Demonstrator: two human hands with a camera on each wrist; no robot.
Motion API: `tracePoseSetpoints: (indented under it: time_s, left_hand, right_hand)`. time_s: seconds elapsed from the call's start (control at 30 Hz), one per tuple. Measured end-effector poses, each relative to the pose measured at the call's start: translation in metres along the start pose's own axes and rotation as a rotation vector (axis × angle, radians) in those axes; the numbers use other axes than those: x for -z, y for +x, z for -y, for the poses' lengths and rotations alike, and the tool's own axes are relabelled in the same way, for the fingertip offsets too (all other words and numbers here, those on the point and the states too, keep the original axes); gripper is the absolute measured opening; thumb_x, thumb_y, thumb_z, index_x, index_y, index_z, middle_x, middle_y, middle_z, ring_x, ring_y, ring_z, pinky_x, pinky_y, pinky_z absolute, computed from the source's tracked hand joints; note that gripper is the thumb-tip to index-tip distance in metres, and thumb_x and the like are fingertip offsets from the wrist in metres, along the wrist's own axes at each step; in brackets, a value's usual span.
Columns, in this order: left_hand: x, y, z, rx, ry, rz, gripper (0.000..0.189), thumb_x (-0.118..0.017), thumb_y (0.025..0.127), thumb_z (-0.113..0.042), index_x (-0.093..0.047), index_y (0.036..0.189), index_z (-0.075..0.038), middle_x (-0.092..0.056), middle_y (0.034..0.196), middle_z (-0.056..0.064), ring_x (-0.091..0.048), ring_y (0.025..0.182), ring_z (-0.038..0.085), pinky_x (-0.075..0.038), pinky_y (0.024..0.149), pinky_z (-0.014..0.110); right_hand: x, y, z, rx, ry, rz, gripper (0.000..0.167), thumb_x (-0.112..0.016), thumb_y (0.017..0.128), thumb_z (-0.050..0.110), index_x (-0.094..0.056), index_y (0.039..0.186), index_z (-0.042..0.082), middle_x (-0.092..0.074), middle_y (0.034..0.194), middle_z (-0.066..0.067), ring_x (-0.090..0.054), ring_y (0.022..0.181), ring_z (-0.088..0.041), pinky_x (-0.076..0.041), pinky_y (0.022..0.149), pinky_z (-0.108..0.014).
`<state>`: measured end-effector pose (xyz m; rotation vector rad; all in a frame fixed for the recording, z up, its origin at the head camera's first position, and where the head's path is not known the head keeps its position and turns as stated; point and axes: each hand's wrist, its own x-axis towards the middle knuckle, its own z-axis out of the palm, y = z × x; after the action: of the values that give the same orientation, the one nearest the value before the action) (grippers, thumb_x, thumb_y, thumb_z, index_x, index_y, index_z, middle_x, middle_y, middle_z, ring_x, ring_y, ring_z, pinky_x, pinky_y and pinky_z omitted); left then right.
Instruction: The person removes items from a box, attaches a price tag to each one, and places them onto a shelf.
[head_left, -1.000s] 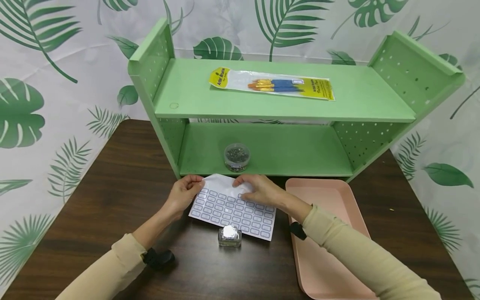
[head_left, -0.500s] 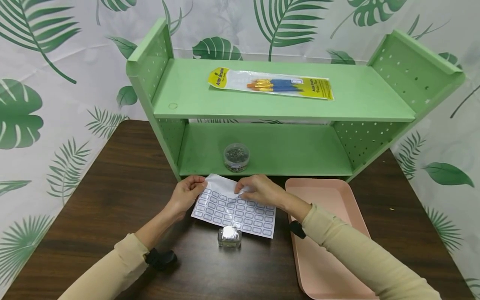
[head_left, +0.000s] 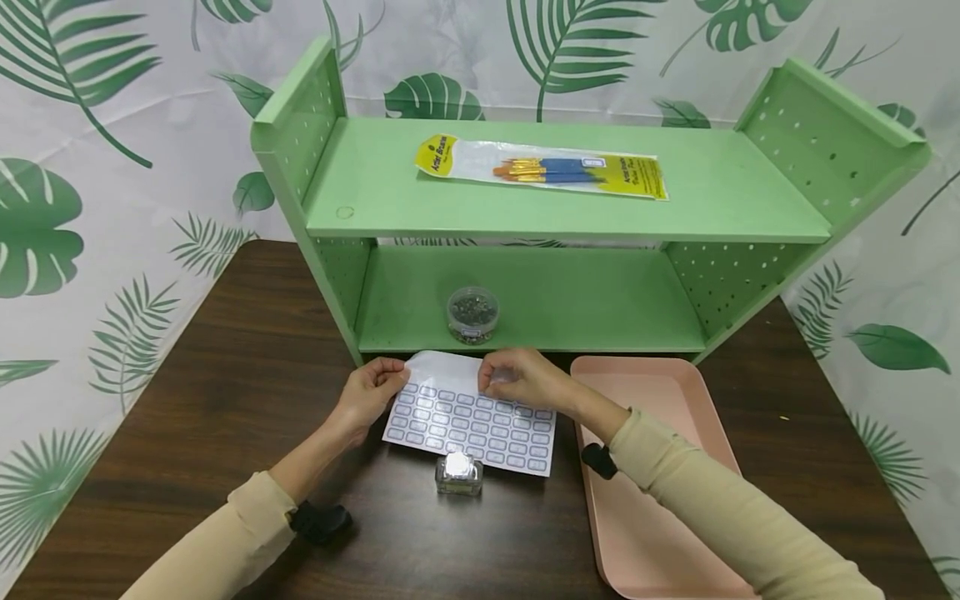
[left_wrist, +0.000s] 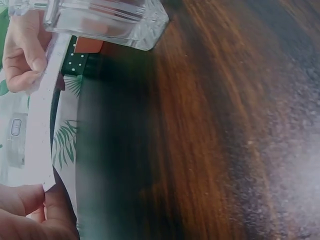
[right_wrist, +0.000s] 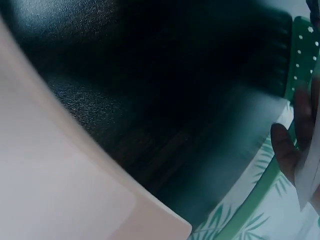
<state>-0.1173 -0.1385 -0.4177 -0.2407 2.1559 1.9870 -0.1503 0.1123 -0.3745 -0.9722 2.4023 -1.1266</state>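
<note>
A white sheet of small blue-bordered stickers (head_left: 457,425) is tilted above the table in the head view, its upper strip blank. My left hand (head_left: 369,393) pinches its upper left corner between thumb and forefinger, plain also in the left wrist view, where the sheet (left_wrist: 40,135) shows nearly edge-on. My right hand (head_left: 528,382), fingers curled, pinches at the top row of stickers; what lies between its fingertips is hidden. Just below the sheet stands a small clear glass jar (head_left: 459,477) with a shiny top, seen close up as a glass jar (left_wrist: 115,22) in the left wrist view.
A green two-tier shelf (head_left: 510,217) stands behind, with a labelled round clear tub (head_left: 472,317) below and a packet of artist brushes (head_left: 547,169) above. A pink tray (head_left: 645,533) lies under the right forearm. The table (head_left: 187,433) is dark wood.
My right hand has shifted slightly right, and its thumb and forefinger have drawn together. The sheet has swung a little to the right, while my left hand keeps its corner.
</note>
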Motion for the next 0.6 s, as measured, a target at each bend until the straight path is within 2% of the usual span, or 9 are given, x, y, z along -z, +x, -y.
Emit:
tracePoseSetpoints:
  time_s: [0.13,0.23,0.3,0.47,0.6]
  left_hand:
    - [0.005,-0.002,0.005,0.011,0.006,-0.011,0.020,-0.051,0.095,-0.005,-0.051,0.109,0.010,-0.057,0.077,-0.002,-0.053,0.067,0.004,-0.046,0.060,0.016]
    - [0.011,-0.003,0.009,0.017,0.025,-0.018,0.022,-0.051,0.096,-0.006,-0.051,0.110,0.010,-0.057,0.077,-0.002,-0.053,0.068,0.005,-0.047,0.060,0.017]
    - [0.016,-0.004,0.011,0.019,0.044,-0.028,0.023,-0.052,0.095,-0.007,-0.052,0.111,0.010,-0.058,0.078,-0.002,-0.053,0.069,0.004,-0.046,0.061,0.017]
    - [0.026,-0.004,0.016,0.014,0.082,-0.043,0.028,-0.053,0.095,-0.007,-0.052,0.115,0.012,-0.062,0.084,0.003,-0.055,0.072,0.004,-0.049,0.064,0.016]
    - [0.031,-0.001,0.017,-0.005,0.121,-0.035,0.032,-0.055,0.094,-0.009,-0.054,0.118,0.012,-0.066,0.097,0.019,-0.061,0.077,0.006,-0.052,0.068,0.018]
  right_hand:
    - [0.002,-0.002,-0.001,0.005,0.132,-0.051,0.007,-0.070,0.081,0.001,-0.066,0.082,0.006,-0.061,0.109,-0.015,-0.052,0.112,-0.027,-0.040,0.101,-0.045]
    - [0.004,-0.005,0.002,-0.028,0.248,-0.097,0.004,-0.068,0.083,0.002,-0.065,0.085,0.001,-0.058,0.120,-0.022,-0.050,0.118,-0.030,-0.037,0.104,-0.048]
    - [0.005,-0.007,0.004,-0.072,0.314,-0.118,0.006,-0.066,0.085,0.003,-0.064,0.089,-0.001,-0.059,0.117,-0.022,-0.054,0.113,-0.028,-0.042,0.099,-0.045]
    - [0.008,-0.015,0.010,-0.213,0.425,-0.143,0.011,-0.062,0.089,0.006,-0.062,0.099,-0.001,-0.063,0.096,-0.010,-0.059,0.087,-0.022,-0.052,0.080,-0.035]
    - [0.007,-0.027,0.013,-0.288,0.469,-0.144,0.013,-0.058,0.091,0.003,-0.059,0.104,-0.002,-0.061,0.096,-0.016,-0.060,0.087,-0.022,-0.054,0.083,-0.040]
